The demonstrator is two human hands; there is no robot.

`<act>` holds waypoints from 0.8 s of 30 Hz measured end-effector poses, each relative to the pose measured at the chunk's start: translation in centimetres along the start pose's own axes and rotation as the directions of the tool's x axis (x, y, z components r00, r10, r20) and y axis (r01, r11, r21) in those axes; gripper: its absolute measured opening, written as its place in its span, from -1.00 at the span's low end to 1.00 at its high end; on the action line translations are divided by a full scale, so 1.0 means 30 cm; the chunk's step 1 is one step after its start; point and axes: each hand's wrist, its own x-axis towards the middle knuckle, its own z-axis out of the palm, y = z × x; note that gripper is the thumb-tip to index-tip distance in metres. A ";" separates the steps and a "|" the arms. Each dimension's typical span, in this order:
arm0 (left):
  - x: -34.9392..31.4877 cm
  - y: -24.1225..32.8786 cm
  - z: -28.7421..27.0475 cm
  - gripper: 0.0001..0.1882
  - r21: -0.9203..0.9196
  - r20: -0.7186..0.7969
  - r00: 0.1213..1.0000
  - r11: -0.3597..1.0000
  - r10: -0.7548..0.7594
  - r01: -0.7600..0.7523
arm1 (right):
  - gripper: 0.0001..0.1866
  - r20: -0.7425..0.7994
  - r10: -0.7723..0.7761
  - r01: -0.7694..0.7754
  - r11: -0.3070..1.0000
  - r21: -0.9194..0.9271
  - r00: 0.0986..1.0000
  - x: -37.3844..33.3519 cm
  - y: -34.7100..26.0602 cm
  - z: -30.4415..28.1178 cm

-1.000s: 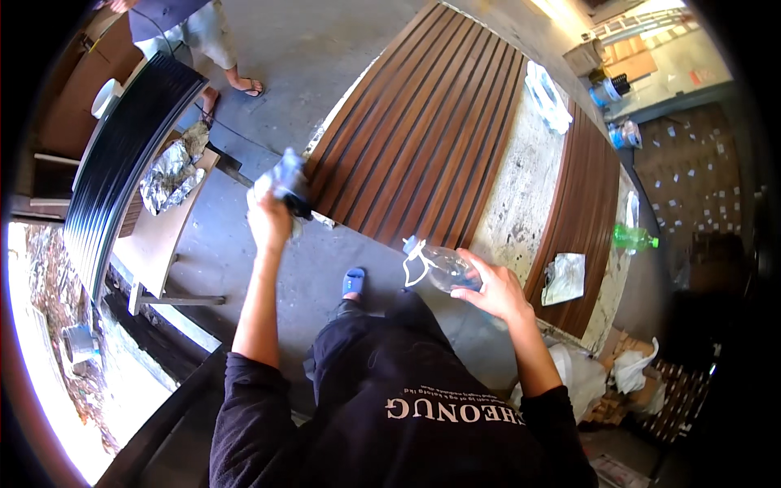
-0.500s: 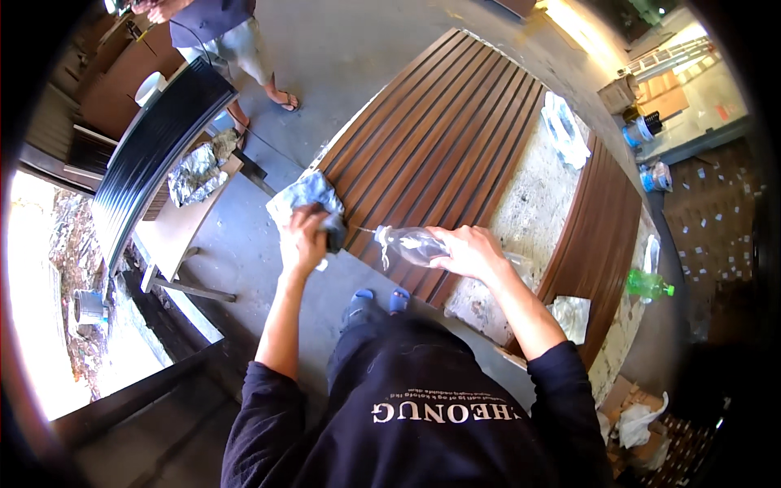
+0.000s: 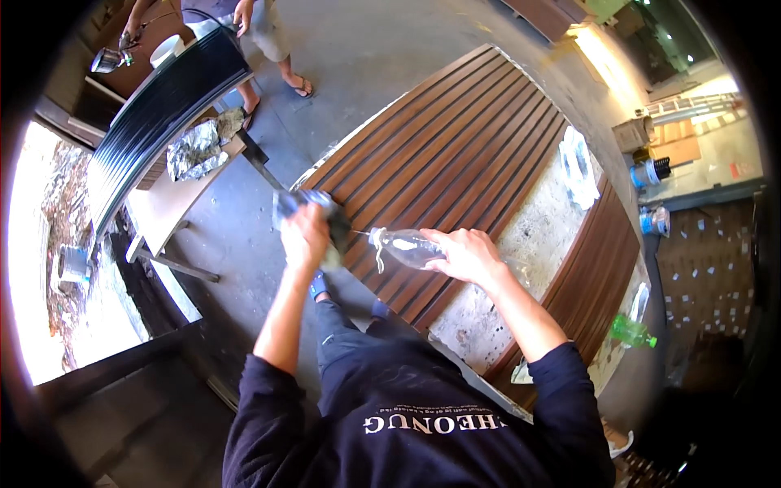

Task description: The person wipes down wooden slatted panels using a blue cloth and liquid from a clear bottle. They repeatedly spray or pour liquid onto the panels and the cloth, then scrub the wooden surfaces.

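A crumpled blue-grey cloth [image 3: 286,203] is bunched under my left hand [image 3: 305,234], whose fingers close on it at the near left corner of a brown grooved panel [image 3: 443,134]. Motion smears both the cloth and the fingers. My right hand [image 3: 468,257] grips a clear plastic bottle [image 3: 407,246], held almost level over the panel. From the bottle's top a thin spout points left at the cloth, and a pale strip dangles beside it. Whether liquid is coming out is too fine to see.
Another brown panel [image 3: 573,289] lies to the right, past a pale, speckled board [image 3: 529,224]. A green bottle [image 3: 633,331] and crumpled clear plastic [image 3: 578,169] rest there. Far left, a person [image 3: 272,37] holds a spray gun [image 3: 114,58] behind a dark ribbed panel [image 3: 167,110].
My view has shifted, and my legs have stepped to the left. The cloth has moved and blurred in my left hand. Across the room, the person's spray gun has come lower into view.
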 end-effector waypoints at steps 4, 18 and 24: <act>-0.077 0.131 -0.048 -0.84 -0.156 -0.162 0.923 0.915 0.349 -0.373 | -0.33 -0.057 -0.001 0.000 1.000 -0.004 0.998 -0.016 0.040 0.008; 0.084 -0.033 -0.048 -0.86 -0.044 -0.054 0.998 0.999 -0.016 0.014 | -0.32 -0.045 -0.047 0.045 0.998 -0.040 0.998 0.028 -0.018 -0.024; -0.120 0.102 -0.020 -0.85 -0.158 0.007 0.986 0.973 0.170 -0.166 | -0.32 0.014 -0.007 0.007 1.000 -0.028 1.000 0.038 -0.031 -0.062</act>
